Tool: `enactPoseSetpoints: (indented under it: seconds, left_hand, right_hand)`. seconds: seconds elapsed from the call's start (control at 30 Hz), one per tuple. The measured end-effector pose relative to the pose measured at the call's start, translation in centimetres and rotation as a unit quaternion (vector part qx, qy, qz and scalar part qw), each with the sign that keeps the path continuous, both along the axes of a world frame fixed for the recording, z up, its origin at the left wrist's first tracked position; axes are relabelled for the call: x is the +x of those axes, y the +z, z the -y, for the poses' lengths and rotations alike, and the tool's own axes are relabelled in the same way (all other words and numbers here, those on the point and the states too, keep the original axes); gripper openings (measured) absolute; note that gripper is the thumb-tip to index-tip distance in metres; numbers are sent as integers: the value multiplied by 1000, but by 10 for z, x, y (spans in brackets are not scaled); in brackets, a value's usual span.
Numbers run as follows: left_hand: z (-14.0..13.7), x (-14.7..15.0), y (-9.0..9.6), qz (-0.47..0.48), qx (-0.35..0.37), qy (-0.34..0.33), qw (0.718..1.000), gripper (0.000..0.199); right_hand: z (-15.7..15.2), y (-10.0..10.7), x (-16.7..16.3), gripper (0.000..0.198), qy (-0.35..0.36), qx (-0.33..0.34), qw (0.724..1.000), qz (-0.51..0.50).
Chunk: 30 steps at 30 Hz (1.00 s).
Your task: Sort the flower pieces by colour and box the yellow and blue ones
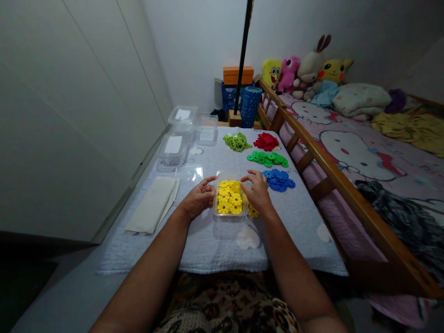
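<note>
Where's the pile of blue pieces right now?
In the head view, the blue pieces lie on the right side of the cloth, just right of the right hand and nearer than the green pieces.

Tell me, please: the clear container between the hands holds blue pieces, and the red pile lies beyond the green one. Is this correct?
Not blue: the head view shows yellow pieces in the clear container between the left hand and right hand. The rest is right.

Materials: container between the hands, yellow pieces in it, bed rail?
Container: likely clear, glossy plastic; see-through walls, bright rim.
Yellow pieces: probably moulded plastic; repeated flower shapes, uniform colour. Finish unclear.
Bed rail: apparently smooth wood, perhaps varnished; warm brown tone, slight sheen.
</note>
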<state>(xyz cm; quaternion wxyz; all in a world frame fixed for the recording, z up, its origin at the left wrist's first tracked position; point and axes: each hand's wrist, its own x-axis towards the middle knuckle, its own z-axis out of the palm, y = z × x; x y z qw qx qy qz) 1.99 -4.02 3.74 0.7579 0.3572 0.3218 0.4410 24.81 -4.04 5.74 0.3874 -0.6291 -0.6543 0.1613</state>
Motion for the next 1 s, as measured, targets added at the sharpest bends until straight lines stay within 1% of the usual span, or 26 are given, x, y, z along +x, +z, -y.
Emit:
enactPoseSetpoints:
  seconds: [0.13,0.23,0.3,0.37,0.47,0.57,0.7,0.87,1.0]
  left_hand:
    - [0,0,1,-3,0,-1,1000,73]
    - [0,0,1,-4,2,-1,1000,73]
    - [0,0,0,-4,6,-1,1000,72]
    - [-1,0,-1,-2,7,-2,1000,72]
    - [-2,-1,-4,-1,5,-5,1000,73]
    - [-3,-2,-7,-1,7,-7,1000,72]
    - [-3,-3,-9,0,13,-11,1000,70]
    - [-2,-2,-5,-4,6,-5,1000,72]
    - [-1,0,-2,-7,3,0,1000,73]
  right_hand:
    - [0,-2,23,14,-2,23,1000,-19]
    - [2,-9,47,16,-9,25,999,-22]
    - [5,-17,61,17,-15,-1,1000,-2]
    - [10,-25,71,18,-13,-50,998,41]
    - [19,-32,79,21,6,-119,986,120]
    - [25,-31,77,26,9,-152,974,165]
    - [26,-23,65,29,14,-178,968,176]
    - [26,-20,44,35,28,-165,969,180]
    - [24,-22,37,24,18,-155,975,161]
